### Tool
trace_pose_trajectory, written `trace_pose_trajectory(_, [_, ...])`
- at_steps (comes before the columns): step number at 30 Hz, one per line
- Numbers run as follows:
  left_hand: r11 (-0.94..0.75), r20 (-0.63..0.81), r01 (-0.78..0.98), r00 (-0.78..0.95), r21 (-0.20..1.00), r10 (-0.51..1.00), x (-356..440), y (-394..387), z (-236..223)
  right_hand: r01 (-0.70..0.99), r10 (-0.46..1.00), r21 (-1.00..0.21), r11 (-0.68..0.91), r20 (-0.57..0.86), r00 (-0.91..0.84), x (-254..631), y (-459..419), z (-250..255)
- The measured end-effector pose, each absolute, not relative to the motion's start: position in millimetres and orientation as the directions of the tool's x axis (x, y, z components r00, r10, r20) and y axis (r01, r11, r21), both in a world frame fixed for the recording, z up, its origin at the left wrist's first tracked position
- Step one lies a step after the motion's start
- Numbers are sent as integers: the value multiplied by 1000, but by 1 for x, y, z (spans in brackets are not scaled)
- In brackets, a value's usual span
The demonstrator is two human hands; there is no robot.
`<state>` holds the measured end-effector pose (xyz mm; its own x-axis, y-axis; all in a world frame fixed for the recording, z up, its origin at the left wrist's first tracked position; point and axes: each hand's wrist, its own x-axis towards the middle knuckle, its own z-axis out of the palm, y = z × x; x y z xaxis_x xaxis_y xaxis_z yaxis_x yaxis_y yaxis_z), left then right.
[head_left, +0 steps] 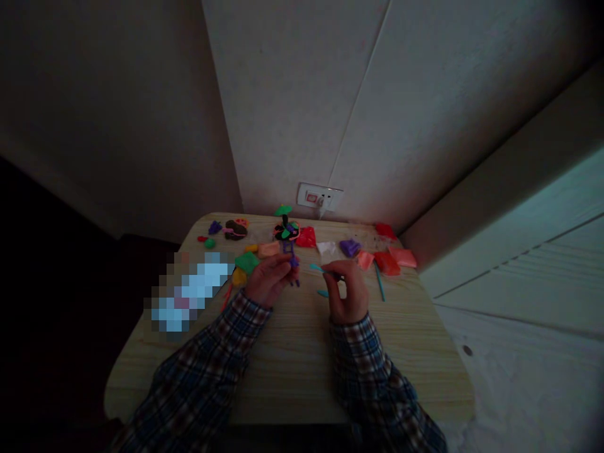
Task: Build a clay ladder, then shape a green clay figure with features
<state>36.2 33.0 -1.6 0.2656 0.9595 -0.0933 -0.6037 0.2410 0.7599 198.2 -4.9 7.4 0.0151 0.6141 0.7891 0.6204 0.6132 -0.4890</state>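
Over the middle of the table, my left hand (pixel 270 280) is closed on a small purple clay piece (pixel 294 261) with thin legs and a ladder-like frame, much like a little chair. To its right, my right hand (pixel 348 290) pinches a teal modelling tool (pixel 317 268), its tip pointing left toward the purple piece and a little apart from it. Beneath the right hand, part of another teal tool (pixel 323 293) shows on the table. A green clay pack (pixel 247 262) and a yellow lump (pixel 239 277) lie beside my left hand.
On the wooden table (pixel 292 371), a dark clay model with a green top (pixel 285 230) stands at the back. Red (pixel 387 263) and purple packs (pixel 350 247) lie at the right, near a teal stick (pixel 380 281). A blurred bright screen (pixel 191 292) lies left. A wall socket (pixel 319 196) is behind.
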Motion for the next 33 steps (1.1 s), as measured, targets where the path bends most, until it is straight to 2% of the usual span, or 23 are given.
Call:
trace_pose_trajectory(8, [237,-98,-581,261,779,960,39,32,3,616,625,-512,598,780,41,199,-4,7])
trace_pose_trajectory(17, [137,-4,-450,284,883,959,43,30,4,577,691,-575,580,723,26,197,-6,5])
trace_pose_trajectory(22, [168,-18,-417,339,893,940,45,29,8,560,717,-585,587,697,-25,196,-4,-1])
trace_pose_trajectory(33, [184,-25,-391,377,902,926,46,29,3,554,745,-618,557,667,-6,196,-5,3])
